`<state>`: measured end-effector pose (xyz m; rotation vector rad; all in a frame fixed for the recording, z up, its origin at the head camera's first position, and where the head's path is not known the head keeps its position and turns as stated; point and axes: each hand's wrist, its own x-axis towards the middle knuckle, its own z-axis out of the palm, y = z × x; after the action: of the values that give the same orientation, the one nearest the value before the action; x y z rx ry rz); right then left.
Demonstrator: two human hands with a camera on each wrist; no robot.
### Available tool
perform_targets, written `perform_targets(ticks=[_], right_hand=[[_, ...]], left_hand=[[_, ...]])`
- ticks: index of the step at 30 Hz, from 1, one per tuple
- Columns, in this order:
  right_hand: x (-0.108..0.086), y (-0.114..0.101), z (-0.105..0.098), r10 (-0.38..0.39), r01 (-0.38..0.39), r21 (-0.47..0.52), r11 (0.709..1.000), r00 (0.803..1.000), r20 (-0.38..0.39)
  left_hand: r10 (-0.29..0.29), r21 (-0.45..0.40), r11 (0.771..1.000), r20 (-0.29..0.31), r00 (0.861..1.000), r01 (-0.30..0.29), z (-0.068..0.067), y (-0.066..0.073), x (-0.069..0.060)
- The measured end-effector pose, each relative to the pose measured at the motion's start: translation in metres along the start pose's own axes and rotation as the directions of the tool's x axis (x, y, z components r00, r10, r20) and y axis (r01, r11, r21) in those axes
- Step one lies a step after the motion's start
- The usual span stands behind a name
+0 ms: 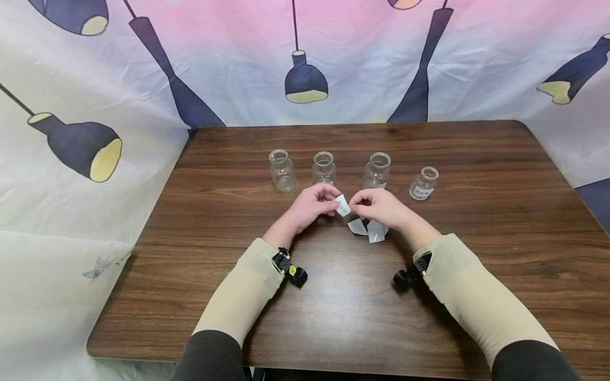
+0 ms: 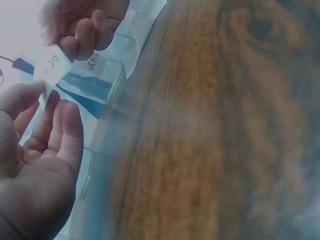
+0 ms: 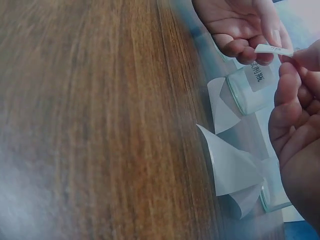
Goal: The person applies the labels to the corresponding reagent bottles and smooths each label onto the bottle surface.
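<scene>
A small white paper label [image 1: 342, 205] with dark handwriting is held between both hands above the table. My left hand [image 1: 312, 206] pinches one edge of it between thumb and fingers. From the other side, my right hand [image 1: 381, 207] pinches the opposite edge, and in the left wrist view its thumb lies on the label [image 2: 54, 65]. Seen nearly edge-on in the right wrist view, the label [image 3: 272, 50] joins the two hands' fingertips. White paper pieces [image 1: 376, 231] lie on the table just below the right hand, some with curled edges [image 3: 230, 167].
Several clear glass jars stand in a row beyond the hands: a far-left jar [image 1: 283, 174], one behind the left hand [image 1: 324, 168], one behind the right hand [image 1: 377, 170], and a smaller labelled jar [image 1: 422, 184] at right. A patterned cloth [image 1: 257, 69] hangs behind the table [image 1: 333, 317].
</scene>
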<state>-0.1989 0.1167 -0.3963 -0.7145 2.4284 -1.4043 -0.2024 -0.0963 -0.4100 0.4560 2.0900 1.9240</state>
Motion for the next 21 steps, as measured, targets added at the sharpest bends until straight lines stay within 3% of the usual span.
perform_targets(ticks=[9,21], right_hand=[[-0.0004,-0.0021,-0.0006,0.004,-0.006,0.109,0.994,1.000,0.018],[0.0008,-0.0019,-0.0004,0.000,-0.001,0.132,0.991,1.000,0.012]], left_hand=[[0.003,-0.025,1.000,-0.013,1.000,-0.003,0.0017,-0.0004,0.0022],[0.034,-0.001,0.999,-0.028,0.999,-0.034,0.0018,0.0021,0.0022]])
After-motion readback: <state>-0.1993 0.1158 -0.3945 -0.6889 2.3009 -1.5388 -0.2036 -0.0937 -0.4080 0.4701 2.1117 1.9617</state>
